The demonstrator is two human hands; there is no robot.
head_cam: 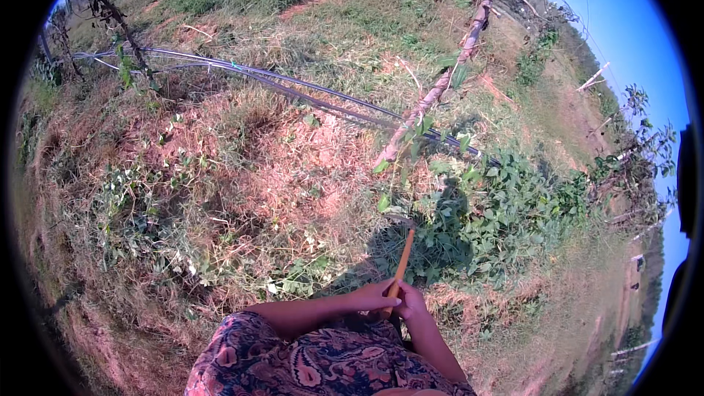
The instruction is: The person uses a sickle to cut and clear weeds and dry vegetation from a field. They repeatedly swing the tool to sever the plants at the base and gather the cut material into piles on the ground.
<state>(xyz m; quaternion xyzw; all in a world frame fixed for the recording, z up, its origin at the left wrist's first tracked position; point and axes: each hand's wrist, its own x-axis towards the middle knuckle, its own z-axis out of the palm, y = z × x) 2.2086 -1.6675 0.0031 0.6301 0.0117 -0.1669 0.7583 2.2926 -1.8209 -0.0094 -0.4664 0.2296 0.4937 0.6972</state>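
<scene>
Both my hands are together on the wooden handle [404, 256] of a hoe-like tool, close in front of my patterned garment. My left hand [375, 295] comes in from the left with its fingers around the handle. From the right, my right hand [411, 301] closes on the same handle. The tool's dark metal head [400, 220] points left at the handle's far end, beside low green leafy plants [434, 247]. Leaves and shadow partly hide the ground about the head.
A leaning wooden post [434, 93] with a climbing vine stands beyond the tool. Long dark hoses [308, 91] run across behind it. Dense leafy plants [522, 203] grow on the right. Dry cut grass [308, 176] covers reddish soil on the left.
</scene>
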